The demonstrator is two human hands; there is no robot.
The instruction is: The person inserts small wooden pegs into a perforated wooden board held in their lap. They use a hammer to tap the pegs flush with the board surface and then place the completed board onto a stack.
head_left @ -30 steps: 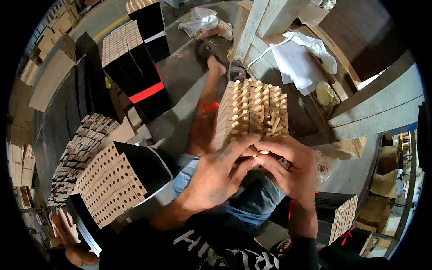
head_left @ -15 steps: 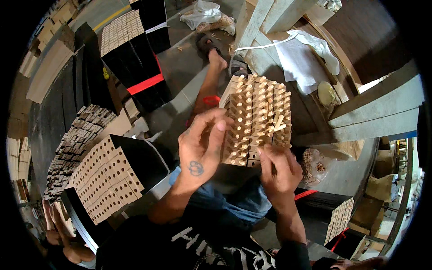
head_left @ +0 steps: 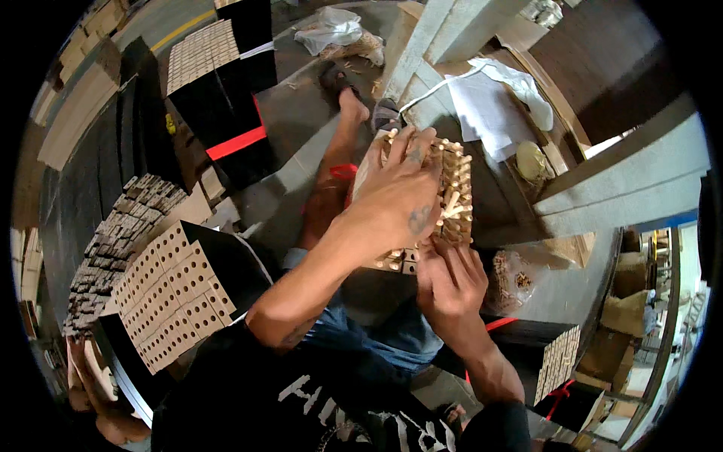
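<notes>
In front of my lap stands a bundle of wooden pieces (head_left: 364,183) with rows of wooden dowels (head_left: 454,169) upright in its end. A few loose dowels (head_left: 452,205) lie across the standing ones at the right. My left hand (head_left: 403,184) reaches over the bundle, its fingers stretched out and apart above the far dowels; it covers most of the left rows. At the near edge, my right hand (head_left: 454,277) is closed with thumb and fingers together, close to an unfilled hole (head_left: 409,267). What its fingertips hold is hidden.
Black-sided bundles with drilled ends (head_left: 177,294) stand at the left, another (head_left: 215,56) farther off. A clear bag of dowels (head_left: 512,282) sits to the right, beside a pale wooden frame (head_left: 617,166). A white plastic bag (head_left: 331,30) lies on the far floor. Another person's arm (head_left: 98,392) shows lower left.
My left hand has moved right and away from me, from the bundle's left side to over its dowels. My right hand stays at the near edge, slightly shifted in the picture.
</notes>
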